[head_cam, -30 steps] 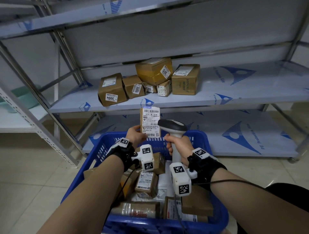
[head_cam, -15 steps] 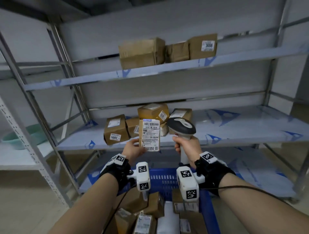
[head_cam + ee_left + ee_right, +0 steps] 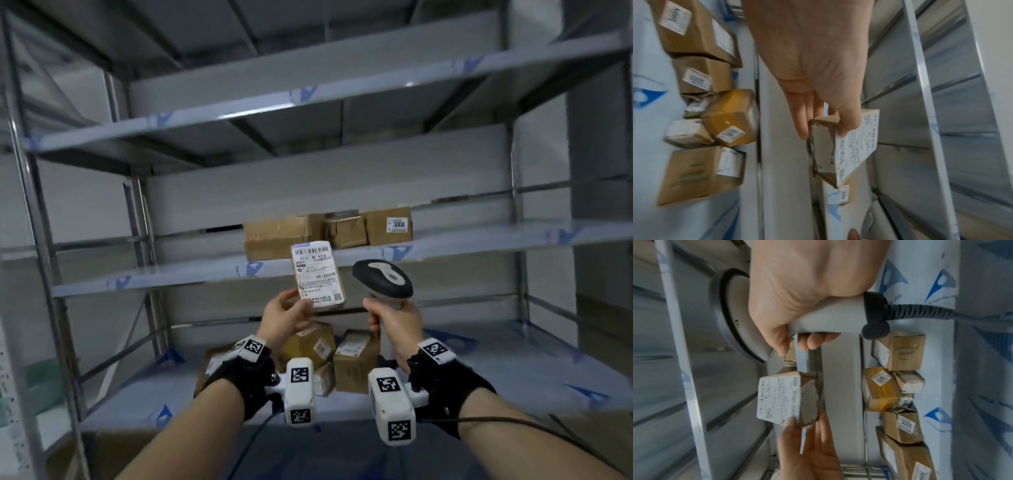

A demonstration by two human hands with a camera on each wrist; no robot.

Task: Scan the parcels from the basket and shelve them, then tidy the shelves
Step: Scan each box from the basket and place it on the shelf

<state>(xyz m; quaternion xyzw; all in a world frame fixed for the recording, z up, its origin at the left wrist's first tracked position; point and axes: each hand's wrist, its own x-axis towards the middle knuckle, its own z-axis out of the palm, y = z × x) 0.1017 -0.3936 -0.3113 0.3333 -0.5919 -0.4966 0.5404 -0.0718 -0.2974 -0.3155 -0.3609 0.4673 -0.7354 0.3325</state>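
Head view: left hand (image 3: 286,317) pinches a small flat brown cardboard parcel with a white label (image 3: 318,275) by its lower corner, raised before the grey metal shelves (image 3: 479,245); right hand (image 3: 394,320) wraps a grey handheld barcode scanner (image 3: 383,279), just right of the parcel. Left wrist: fingers (image 3: 803,120) and thumb clamp the parcel's end. Right wrist: fingers (image 3: 818,339) curl round the scanner handle; parcel just beyond them.

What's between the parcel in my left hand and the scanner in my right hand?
Nothing. In the head view the held parcel and the scanner stand side by side, apart; through the gap only the shelf behind shows.
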